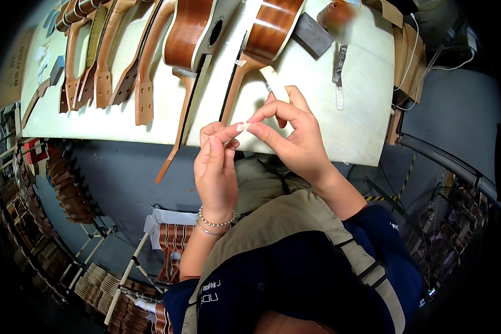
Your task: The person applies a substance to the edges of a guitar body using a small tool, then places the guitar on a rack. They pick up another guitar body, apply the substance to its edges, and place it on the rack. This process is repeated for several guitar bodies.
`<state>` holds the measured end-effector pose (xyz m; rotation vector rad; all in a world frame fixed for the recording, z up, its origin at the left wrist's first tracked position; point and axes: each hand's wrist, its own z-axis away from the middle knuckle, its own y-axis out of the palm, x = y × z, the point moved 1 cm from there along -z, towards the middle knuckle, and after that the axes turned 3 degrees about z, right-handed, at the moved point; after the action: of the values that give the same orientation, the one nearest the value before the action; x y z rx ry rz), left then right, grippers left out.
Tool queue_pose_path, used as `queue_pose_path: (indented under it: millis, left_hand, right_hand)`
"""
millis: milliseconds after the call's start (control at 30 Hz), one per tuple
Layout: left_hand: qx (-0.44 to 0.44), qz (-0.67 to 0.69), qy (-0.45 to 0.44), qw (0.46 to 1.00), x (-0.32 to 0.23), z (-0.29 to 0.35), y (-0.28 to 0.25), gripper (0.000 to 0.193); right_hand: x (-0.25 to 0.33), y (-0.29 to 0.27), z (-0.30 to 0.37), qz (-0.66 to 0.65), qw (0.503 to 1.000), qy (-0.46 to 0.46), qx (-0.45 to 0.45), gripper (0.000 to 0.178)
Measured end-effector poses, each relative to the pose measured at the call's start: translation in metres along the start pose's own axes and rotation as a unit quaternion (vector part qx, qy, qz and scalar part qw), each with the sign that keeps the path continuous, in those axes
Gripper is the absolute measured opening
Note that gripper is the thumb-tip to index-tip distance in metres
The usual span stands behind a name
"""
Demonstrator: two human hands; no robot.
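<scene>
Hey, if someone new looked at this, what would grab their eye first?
Probably the two hands at centre: the left hand and right hand pinch a small white piece between fingertips. Behind them, glossy brown guitar bodies and bare wooden necks lie in a row across the pale workbench.

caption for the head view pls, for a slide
Both hands, left hand and right hand, pinch a small white piece above a workbench.

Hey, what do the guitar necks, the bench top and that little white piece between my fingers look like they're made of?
Necks: unfinished reddish-brown wood, matte. Bench top: pale board, faint grain, probably plywood. White piece, pinched by left hand and right hand: too small to tell, perhaps plastic or bone.
</scene>
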<state>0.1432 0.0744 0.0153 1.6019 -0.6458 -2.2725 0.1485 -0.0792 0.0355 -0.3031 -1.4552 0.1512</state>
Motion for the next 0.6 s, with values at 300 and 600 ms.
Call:
queue_pose_path:
  millis: [300,600]
  left_hand:
    - [-0.079,-0.681,0.229,0.691,0.005,-0.070,-0.070,0.059]
    - [0.099,-0.359,-0.219,0.902,-0.028,-0.074,-0.081,0.017]
  right_hand:
    - [-0.010,0.006,-0.009,0.204,0.957,-0.162,-0.126,0.008]
    - [0.015,0.024,-0.028,0.005,0.996,-0.091,-0.016,0.010]
